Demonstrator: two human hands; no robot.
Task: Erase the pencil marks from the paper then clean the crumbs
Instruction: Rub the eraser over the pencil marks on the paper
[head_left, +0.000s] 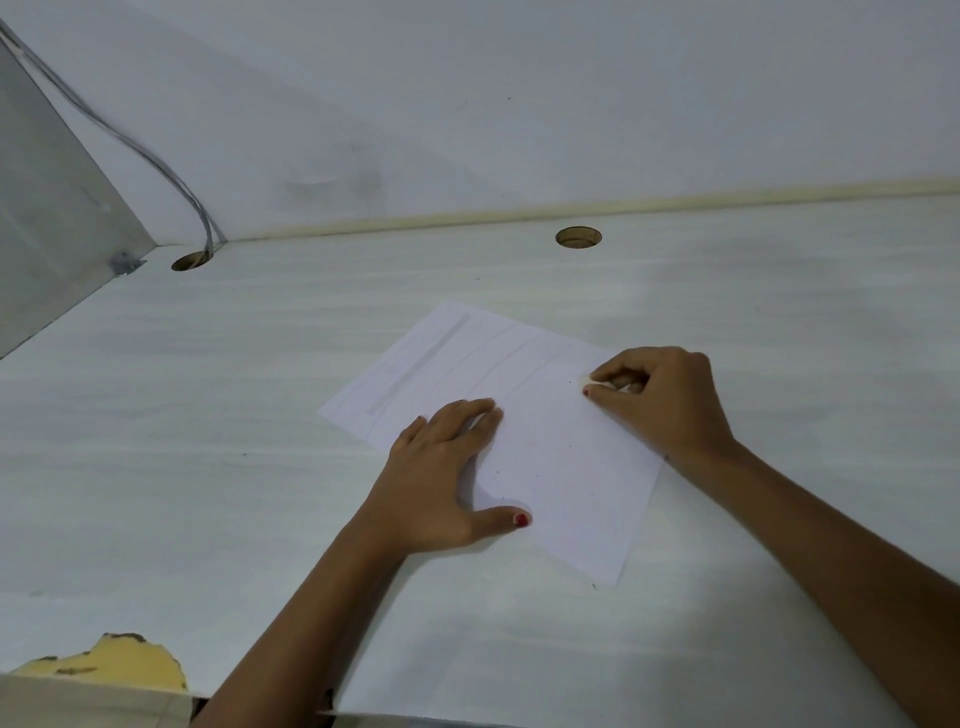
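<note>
A white sheet of paper (561, 447) lies slanted on the pale desk (208, 441), with faint pencil lines on its far half and small dark crumbs scattered over its near half. My left hand (441, 478) rests flat on the paper's left edge, fingers spread, holding the sheet down. My right hand (665, 400) pinches a small whitish eraser (586, 382) between thumb and fingertips, its tip touching the paper near the right edge.
Two round cable holes (578, 237) (189, 261) sit along the desk's back edge, and grey cables (156, 161) run down the wall into the left one. A grey side panel (47, 208) stands at the left. The desk's near-left edge is chipped (130, 660).
</note>
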